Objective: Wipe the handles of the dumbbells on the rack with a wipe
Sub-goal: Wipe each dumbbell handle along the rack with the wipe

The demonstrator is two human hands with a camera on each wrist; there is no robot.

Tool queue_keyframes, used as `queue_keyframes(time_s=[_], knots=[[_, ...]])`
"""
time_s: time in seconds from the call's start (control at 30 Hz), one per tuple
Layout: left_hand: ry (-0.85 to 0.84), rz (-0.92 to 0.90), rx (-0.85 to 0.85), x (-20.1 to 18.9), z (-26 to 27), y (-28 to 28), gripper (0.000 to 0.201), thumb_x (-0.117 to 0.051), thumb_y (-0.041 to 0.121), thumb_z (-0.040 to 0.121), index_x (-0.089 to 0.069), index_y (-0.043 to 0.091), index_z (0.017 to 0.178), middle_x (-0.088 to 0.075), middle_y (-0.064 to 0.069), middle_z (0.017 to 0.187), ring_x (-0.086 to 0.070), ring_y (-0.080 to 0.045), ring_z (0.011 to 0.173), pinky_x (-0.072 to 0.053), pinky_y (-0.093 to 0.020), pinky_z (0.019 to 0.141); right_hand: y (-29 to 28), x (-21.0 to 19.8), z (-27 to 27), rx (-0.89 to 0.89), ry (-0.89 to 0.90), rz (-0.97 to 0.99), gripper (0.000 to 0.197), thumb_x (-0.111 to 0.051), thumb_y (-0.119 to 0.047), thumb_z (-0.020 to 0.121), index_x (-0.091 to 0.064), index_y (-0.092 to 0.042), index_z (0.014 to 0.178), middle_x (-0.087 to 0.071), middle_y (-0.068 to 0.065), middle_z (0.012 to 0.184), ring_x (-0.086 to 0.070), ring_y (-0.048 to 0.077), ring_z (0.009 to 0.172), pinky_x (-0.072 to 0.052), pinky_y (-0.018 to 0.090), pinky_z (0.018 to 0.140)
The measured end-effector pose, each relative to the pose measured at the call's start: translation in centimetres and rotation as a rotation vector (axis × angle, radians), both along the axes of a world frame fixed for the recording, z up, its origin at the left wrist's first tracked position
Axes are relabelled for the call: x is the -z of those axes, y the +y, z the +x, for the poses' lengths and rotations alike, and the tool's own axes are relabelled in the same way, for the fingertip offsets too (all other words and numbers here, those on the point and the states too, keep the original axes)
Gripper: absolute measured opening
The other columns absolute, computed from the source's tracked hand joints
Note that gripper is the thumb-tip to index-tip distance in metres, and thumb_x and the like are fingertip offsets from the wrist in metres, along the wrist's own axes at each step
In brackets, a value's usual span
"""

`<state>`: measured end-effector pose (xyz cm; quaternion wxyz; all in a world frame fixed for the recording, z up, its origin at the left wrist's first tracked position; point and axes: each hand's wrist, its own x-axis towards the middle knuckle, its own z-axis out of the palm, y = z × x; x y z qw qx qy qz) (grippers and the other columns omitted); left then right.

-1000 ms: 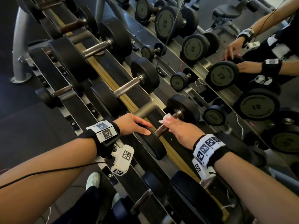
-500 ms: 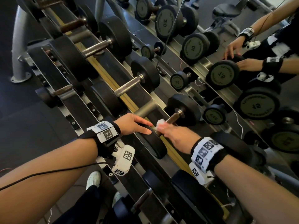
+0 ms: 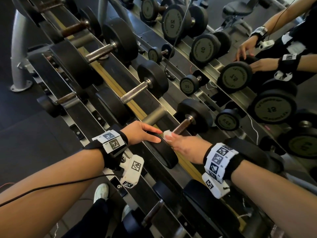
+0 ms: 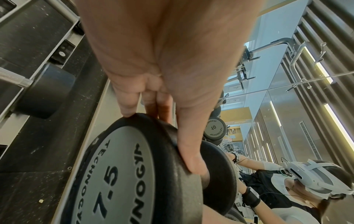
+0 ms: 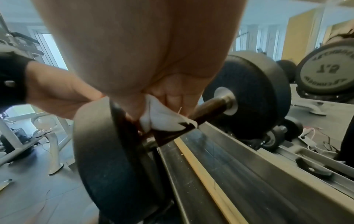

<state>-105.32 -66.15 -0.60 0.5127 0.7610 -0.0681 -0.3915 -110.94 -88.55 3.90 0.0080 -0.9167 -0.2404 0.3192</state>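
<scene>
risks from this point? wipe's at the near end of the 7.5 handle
1. The right hand holds the wipe hard against the near head; fingers may get squeezed in that corner.
2. Only the left hand's straight fingers rest on that head's rim, so the dumbbell may roll or shift under a firm stroke.
3. The handle's far end looks uncovered and could get skipped.

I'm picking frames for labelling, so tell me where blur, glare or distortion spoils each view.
Head view: sharp, wide-angle bend along the rack, mirror doubling the dumbbells. Left wrist view: left hand looms large and soft, 7.5 dumbbell legible, ceiling strips glaring. Right wrist view: motion-smeared, right hand and wipe blurred, windows washed out.
</scene>
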Motion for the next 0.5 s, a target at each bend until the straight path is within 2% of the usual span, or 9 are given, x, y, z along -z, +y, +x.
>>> queue_keyframes(time_s=[0.03,0.07,0.1,0.17,0.27,0.33,0.43,0.5], knots=[[0.003,-0.007,-0.006,0.0,0.0,0.0,0.034,-0.083,0.032,0.075,-0.074,0.044,0.105,-0.061,0.025,0.106,-0.05,-0.004,0.111,-0.028,-0.031,0.104,0.1,0.1,-0.1,-0.002,0.012,-0.003,0.068,-0.048,-0.004,0.097,-0.019,-0.023,0.154,-0.035,0.003,0.155,-0.051,0.019,0.13,-0.043,0.033,0.102],[0.006,-0.013,-0.01,0.0,-0.1,0.0,0.034,-0.083,0.032,0.075,-0.074,0.044,0.106,-0.061,0.025,0.107,-0.05,-0.004,0.113,-0.028,-0.031,0.104,0.0,-0.1,0.1,0.016,0.026,-0.018,0.073,-0.05,-0.002,0.095,-0.016,-0.027,0.155,-0.032,0.002,0.157,-0.05,0.019,0.131,-0.044,0.034,0.104],[0.008,-0.017,-0.011,0.0,-0.1,0.0,0.034,-0.083,0.032,0.076,-0.073,0.045,0.106,-0.062,0.023,0.111,-0.049,-0.005,0.115,-0.028,-0.031,0.105,-0.2,-0.5,0.5,0.037,0.031,-0.031,0.076,-0.05,0.0,0.095,-0.015,-0.032,0.155,-0.028,0.0,0.159,-0.047,0.019,0.135,-0.044,0.038,0.108],[0.007,-0.018,-0.009,0.0,-0.2,0.0,0.033,-0.082,0.032,0.077,-0.072,0.048,0.104,-0.062,0.016,0.125,-0.046,-0.006,0.119,-0.026,-0.035,0.108,-1.1,-1.2,1.5,0.117,-0.009,-0.026,0.077,-0.048,0.003,0.094,-0.018,-0.036,0.153,-0.03,-0.001,0.158,-0.048,0.016,0.134,-0.046,0.042,0.107],[0.0,-0.028,-0.013,0.0,-0.3,0.1,0.032,-0.081,0.032,0.077,-0.071,0.051,0.101,-0.06,0.015,0.131,-0.045,-0.005,0.121,-0.026,-0.036,0.11,-2.3,-1.9,2.4,0.23,-0.122,-0.033,0.075,-0.052,0.003,0.093,-0.02,-0.033,0.151,-0.029,-0.001,0.155,-0.05,0.014,0.13,-0.045,0.034,0.105],[-0.001,-0.03,-0.014,0.1,-0.3,0.1,0.033,-0.082,0.032,0.077,-0.071,0.05,0.102,-0.06,0.02,0.125,-0.046,-0.003,0.121,-0.025,-0.033,0.109,-2.1,-1.8,2.0,0.185,-0.174,-0.037,0.072,-0.052,0.001,0.093,-0.021,-0.027,0.151,-0.024,0.001,0.155,-0.052,0.014,0.126,-0.045,0.029,0.098],[0.016,-0.047,-0.02,0.2,-0.3,0.1,0.032,-0.083,0.032,0.076,-0.072,0.051,0.098,-0.06,0.03,0.109,-0.048,0.003,0.11,-0.027,-0.029,0.105,-1.0,-0.6,0.3,0.029,-0.131,-0.006,0.073,-0.049,0.003,0.091,-0.019,-0.024,0.152,-0.02,0.0,0.154,-0.057,0.017,0.117,-0.053,0.031,0.09],[0.021,-0.052,-0.027,0.3,-0.3,0.0,0.031,-0.083,0.031,0.075,-0.073,0.052,0.095,-0.059,0.033,0.102,-0.048,0.011,0.1,-0.027,-0.028,0.103,-0.9,0.0,-0.6,-0.009,-0.103,0.035,0.073,-0.048,0.002,0.092,-0.018,-0.025,0.152,-0.023,0.0,0.155,-0.058,0.02,0.116,-0.048,0.026,0.083]])
